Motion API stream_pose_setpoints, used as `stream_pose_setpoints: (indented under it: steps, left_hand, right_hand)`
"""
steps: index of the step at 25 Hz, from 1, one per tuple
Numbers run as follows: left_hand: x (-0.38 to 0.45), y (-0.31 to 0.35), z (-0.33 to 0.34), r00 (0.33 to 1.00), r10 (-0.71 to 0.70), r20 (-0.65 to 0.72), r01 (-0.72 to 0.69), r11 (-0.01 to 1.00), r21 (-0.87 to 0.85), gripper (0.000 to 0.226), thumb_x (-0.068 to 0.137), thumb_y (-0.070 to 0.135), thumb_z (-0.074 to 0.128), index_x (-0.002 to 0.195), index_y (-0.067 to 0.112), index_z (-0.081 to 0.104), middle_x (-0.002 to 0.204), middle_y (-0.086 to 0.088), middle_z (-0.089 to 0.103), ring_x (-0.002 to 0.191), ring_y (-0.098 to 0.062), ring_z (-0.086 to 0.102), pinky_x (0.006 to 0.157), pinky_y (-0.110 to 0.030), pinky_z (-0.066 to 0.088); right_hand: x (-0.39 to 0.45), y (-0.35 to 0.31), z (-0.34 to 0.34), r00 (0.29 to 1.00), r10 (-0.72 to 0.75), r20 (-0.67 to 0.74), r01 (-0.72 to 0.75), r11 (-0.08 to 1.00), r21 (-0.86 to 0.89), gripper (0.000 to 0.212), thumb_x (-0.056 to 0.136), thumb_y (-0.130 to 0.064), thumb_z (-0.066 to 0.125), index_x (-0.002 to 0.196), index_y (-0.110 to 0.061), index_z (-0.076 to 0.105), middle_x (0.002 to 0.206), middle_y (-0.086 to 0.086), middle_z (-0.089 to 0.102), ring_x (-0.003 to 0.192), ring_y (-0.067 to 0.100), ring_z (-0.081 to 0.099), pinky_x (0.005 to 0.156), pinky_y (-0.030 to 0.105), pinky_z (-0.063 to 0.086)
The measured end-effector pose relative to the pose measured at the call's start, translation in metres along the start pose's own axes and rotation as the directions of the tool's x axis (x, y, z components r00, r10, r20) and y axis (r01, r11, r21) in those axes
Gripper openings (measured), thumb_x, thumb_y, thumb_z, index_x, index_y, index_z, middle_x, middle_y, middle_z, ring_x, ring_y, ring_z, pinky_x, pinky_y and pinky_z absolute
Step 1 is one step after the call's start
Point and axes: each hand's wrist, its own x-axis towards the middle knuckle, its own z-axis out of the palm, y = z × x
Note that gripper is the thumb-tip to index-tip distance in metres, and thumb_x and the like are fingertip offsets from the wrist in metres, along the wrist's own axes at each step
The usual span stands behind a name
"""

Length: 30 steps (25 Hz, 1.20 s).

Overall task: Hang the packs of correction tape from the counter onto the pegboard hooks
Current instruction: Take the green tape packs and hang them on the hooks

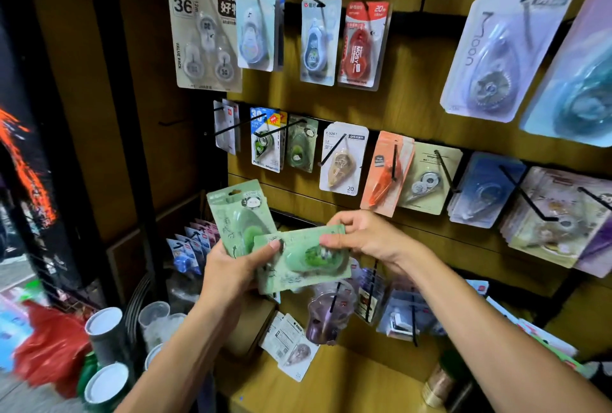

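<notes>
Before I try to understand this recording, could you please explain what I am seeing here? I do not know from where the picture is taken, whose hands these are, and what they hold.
There is no machine here. A person wears one camera on the head, and it looks forward and down, so you see the person's own two arms from above.

The left hand grips green packs of correction tape. The right hand pinches the end of another green pack, which lies sideways between both hands.

Behind them is a wooden pegboard with black hooks, where many other packs hang in rows. One hanging pack looks like the green ones. Below is the counter, with a loose pack lying on it.
</notes>
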Motion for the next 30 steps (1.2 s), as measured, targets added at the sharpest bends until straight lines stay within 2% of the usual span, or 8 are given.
stream_pose_setpoints:
  steps: [2, 4, 7, 12, 14, 20, 23, 30]
  left_hand:
    - [0.001, 0.006, 0.0, 1.0, 0.023, -0.014, -0.023, 1.0, -0.019, 0.048, 0.064, 0.01, 0.085, 0.106, 0.003, 0.064, 0.096, -0.016, 0.075, 0.086, -0.038, 0.072, 0.075, -0.054, 0.059]
    - [0.003, 0.01, -0.001, 0.999, 0.048, -0.025, -0.048, 0.998, -0.027, 0.043, 0.072, 0.018, 0.082, 0.109, 0.007, 0.064, 0.097, -0.013, 0.075, 0.085, -0.035, 0.073, 0.074, -0.053, 0.059]
    - [0.009, 0.011, -0.012, 0.995, 0.018, -0.094, -0.029, 0.993, -0.115, 0.024, 0.089, 0.024, 0.067, 0.111, 0.016, 0.061, 0.102, -0.008, 0.073, 0.079, -0.026, 0.074, 0.064, -0.039, 0.06]
    - [0.014, 0.007, -0.034, 0.986, -0.011, -0.166, -0.012, 0.99, -0.139, 0.025, 0.091, 0.017, 0.064, 0.115, 0.015, 0.059, 0.099, -0.01, 0.071, 0.074, -0.028, 0.071, 0.059, -0.038, 0.061]
    - [0.015, 0.004, -0.038, 0.987, 0.009, -0.161, -0.028, 0.993, -0.112, 0.022, 0.092, 0.016, 0.063, 0.114, 0.014, 0.061, 0.094, -0.008, 0.073, 0.071, -0.024, 0.071, 0.061, -0.038, 0.059]
    - [0.028, 0.004, -0.049, 0.986, 0.017, -0.166, -0.033, 0.995, -0.092, 0.019, 0.091, 0.019, 0.064, 0.11, 0.016, 0.064, 0.097, -0.008, 0.073, 0.077, -0.027, 0.072, 0.074, -0.046, 0.057]
    - [0.033, 0.003, -0.052, 0.986, 0.019, -0.168, -0.036, 0.995, -0.096, 0.02, 0.091, 0.019, 0.064, 0.111, 0.017, 0.063, 0.097, -0.007, 0.073, 0.076, -0.027, 0.072, 0.072, -0.043, 0.058]
    - [0.028, 0.001, -0.053, 0.989, 0.024, -0.148, -0.037, 0.996, -0.086, 0.011, 0.092, 0.019, 0.063, 0.101, 0.024, 0.066, 0.08, 0.005, 0.076, 0.068, -0.018, 0.073, 0.063, -0.038, 0.059]
  right_hand:
    - [-0.008, -0.002, 0.001, 0.99, 0.025, 0.14, -0.012, 0.995, -0.097, 0.034, 0.078, -0.017, 0.077, 0.106, -0.001, 0.064, 0.102, 0.013, 0.074, 0.092, 0.022, 0.071, 0.073, 0.028, 0.057]
    - [-0.012, -0.005, 0.007, 0.988, 0.012, 0.152, 0.005, 0.994, -0.111, 0.033, 0.08, -0.014, 0.076, 0.107, 0.001, 0.064, 0.102, 0.011, 0.074, 0.087, 0.018, 0.072, 0.058, 0.022, 0.055]
    - [-0.012, -0.005, 0.013, 0.998, -0.053, 0.029, 0.052, 0.999, 0.012, 0.029, 0.08, -0.013, 0.077, 0.102, 0.0, 0.064, 0.099, 0.013, 0.074, 0.083, 0.02, 0.072, 0.052, 0.025, 0.053]
    - [0.003, -0.01, 0.028, 0.984, -0.079, -0.16, 0.134, 0.921, 0.365, 0.023, 0.081, -0.002, 0.072, 0.102, -0.001, 0.062, 0.097, 0.015, 0.073, 0.08, 0.024, 0.072, 0.057, 0.027, 0.06]
    - [0.016, -0.019, 0.039, 0.97, -0.102, -0.22, 0.188, 0.889, 0.417, 0.02, 0.083, -0.001, 0.069, 0.102, -0.002, 0.062, 0.094, 0.012, 0.073, 0.078, 0.023, 0.073, 0.057, 0.026, 0.059]
    - [0.053, -0.052, 0.074, 0.865, -0.176, -0.469, 0.348, 0.885, 0.311, 0.016, 0.085, -0.007, 0.071, 0.098, -0.008, 0.061, 0.097, 0.008, 0.074, 0.081, 0.02, 0.073, 0.061, 0.023, 0.059]
    - [0.06, -0.058, 0.084, 0.846, -0.166, -0.507, 0.331, 0.908, 0.256, 0.017, 0.085, -0.009, 0.072, 0.098, -0.006, 0.061, 0.094, 0.008, 0.075, 0.083, 0.021, 0.074, 0.062, 0.025, 0.059]
    - [0.046, -0.055, 0.103, 0.836, -0.154, -0.527, 0.351, 0.888, 0.298, 0.018, 0.084, -0.013, 0.073, 0.093, -0.005, 0.06, 0.086, 0.006, 0.076, 0.076, 0.019, 0.074, 0.056, 0.025, 0.058]
